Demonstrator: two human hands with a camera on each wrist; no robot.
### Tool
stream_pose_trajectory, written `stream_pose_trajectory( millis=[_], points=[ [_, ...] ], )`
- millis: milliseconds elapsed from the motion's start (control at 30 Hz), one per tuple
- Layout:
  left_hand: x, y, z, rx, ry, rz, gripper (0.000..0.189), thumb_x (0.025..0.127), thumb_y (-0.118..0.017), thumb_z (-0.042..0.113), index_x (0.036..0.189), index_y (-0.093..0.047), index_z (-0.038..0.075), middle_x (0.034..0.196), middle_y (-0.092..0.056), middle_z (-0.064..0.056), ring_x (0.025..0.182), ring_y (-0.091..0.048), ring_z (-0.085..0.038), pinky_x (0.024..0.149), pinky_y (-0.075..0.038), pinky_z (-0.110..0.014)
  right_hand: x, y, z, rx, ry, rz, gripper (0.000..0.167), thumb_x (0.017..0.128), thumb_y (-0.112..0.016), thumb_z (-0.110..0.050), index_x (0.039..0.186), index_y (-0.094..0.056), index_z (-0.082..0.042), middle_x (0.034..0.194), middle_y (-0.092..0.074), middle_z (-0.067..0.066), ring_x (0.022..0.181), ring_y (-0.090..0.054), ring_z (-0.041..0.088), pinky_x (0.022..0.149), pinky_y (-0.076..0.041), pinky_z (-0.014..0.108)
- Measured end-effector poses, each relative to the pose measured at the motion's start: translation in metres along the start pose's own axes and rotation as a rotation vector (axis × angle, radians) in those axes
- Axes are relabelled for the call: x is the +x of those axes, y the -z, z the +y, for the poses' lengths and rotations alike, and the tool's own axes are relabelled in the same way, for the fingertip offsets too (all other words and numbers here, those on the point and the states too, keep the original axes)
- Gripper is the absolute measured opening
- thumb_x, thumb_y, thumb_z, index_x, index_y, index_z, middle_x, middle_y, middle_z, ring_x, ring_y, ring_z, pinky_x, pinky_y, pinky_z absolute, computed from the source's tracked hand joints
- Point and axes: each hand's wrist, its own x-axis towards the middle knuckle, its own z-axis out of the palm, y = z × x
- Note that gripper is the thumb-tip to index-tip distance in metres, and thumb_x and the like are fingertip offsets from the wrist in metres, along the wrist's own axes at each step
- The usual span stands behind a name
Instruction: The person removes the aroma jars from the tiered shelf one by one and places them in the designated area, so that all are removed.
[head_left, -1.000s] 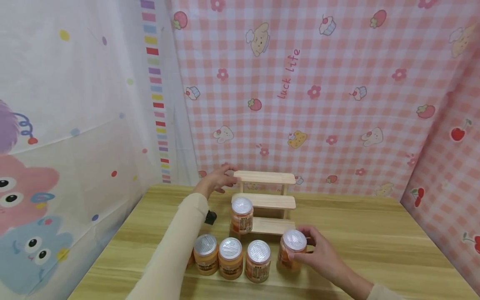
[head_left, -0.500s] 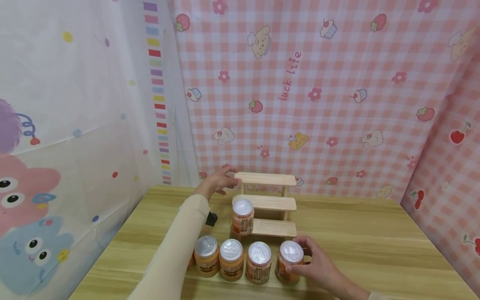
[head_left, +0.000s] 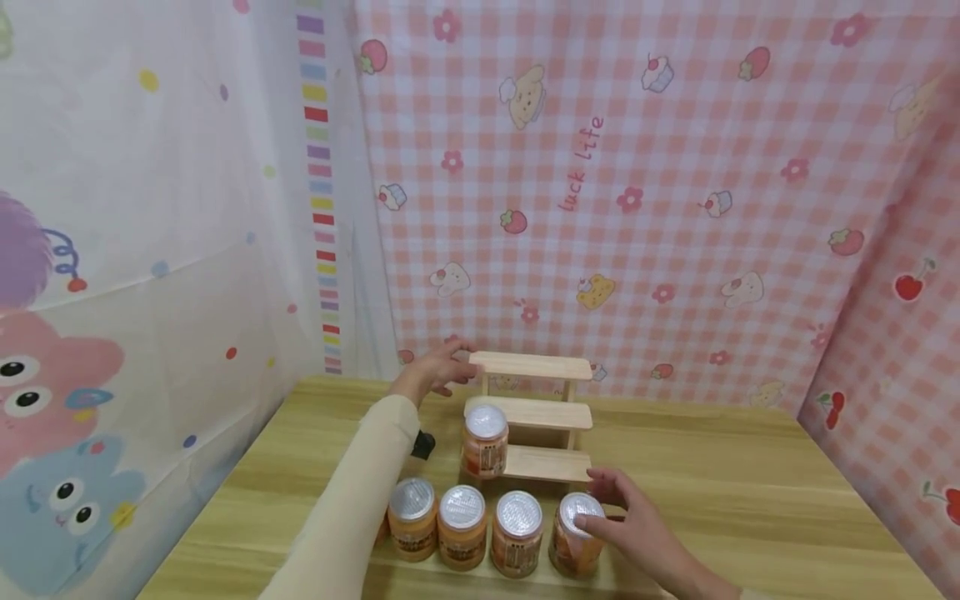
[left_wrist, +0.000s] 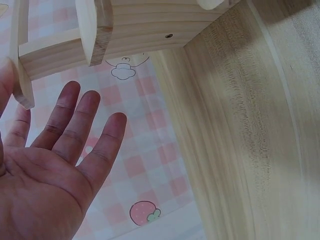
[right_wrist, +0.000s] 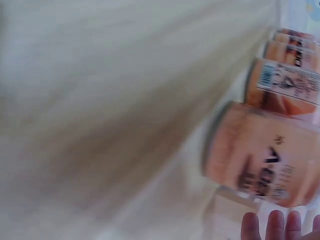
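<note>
A small three-tier wooden shelf [head_left: 536,412] stands at the back of the table. My left hand [head_left: 438,367] pinches the left end of its top board, thumb on one side and index finger on the other; the remaining fingers [left_wrist: 102,150] stretch out straight. My right hand [head_left: 637,525] is by the rightmost jar [head_left: 576,550] of orange food, its fingers spread and its thumb overlapping the silver lid. In the right wrist view the straight fingers [right_wrist: 276,227] lie apart from that jar. Another such jar [head_left: 483,450] sits at the left of the lowest tier.
Several matching jars, among them one jar [head_left: 517,542] in the middle, line up in front of the shelf; the leftmost is partly hidden by my left sleeve [head_left: 345,500]. A small black object [head_left: 423,444] shows beside that sleeve. A pink checked cloth [head_left: 660,167] hangs behind the table [head_left: 697,450].
My right hand has brought the rightmost jar toward me, level with the row, and its fingers have loosened from it. My left hand stays at the shelf.
</note>
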Motion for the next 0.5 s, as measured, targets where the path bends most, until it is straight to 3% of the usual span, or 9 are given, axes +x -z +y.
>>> stream_pose_trajectory(
  millis=[233, 500],
  points=[
    [0.005, -0.003, -0.002, -0.007, 0.038, 0.000, 0.047, 0.098, -0.062, 0.025, 0.141, -0.043, 0.017, 0.140, -0.053, -0.018, 0.129, -0.050, -0.034, 0.099, -0.046, -0.050, 0.013, -0.005, -0.027, -0.017, 0.018, 0.061, 0.060, 0.083, -0.082, -0.023, 0.133, -0.054, -0.004, 0.125, -0.060, 0.014, 0.115, -0.057, 0.028, 0.092, -0.051, 0.043],
    [0.005, -0.002, 0.000, -0.010, 0.003, -0.024, 0.051, 0.099, -0.062, 0.024, 0.144, -0.039, 0.014, 0.142, -0.049, -0.022, 0.130, -0.049, -0.038, 0.100, -0.044, -0.055, 0.034, -0.016, -0.052, 0.001, 0.037, 0.130, 0.067, 0.083, -0.082, -0.025, 0.139, -0.051, -0.006, 0.128, -0.058, 0.016, 0.119, -0.055, 0.031, 0.094, -0.050, 0.046]
  ],
)
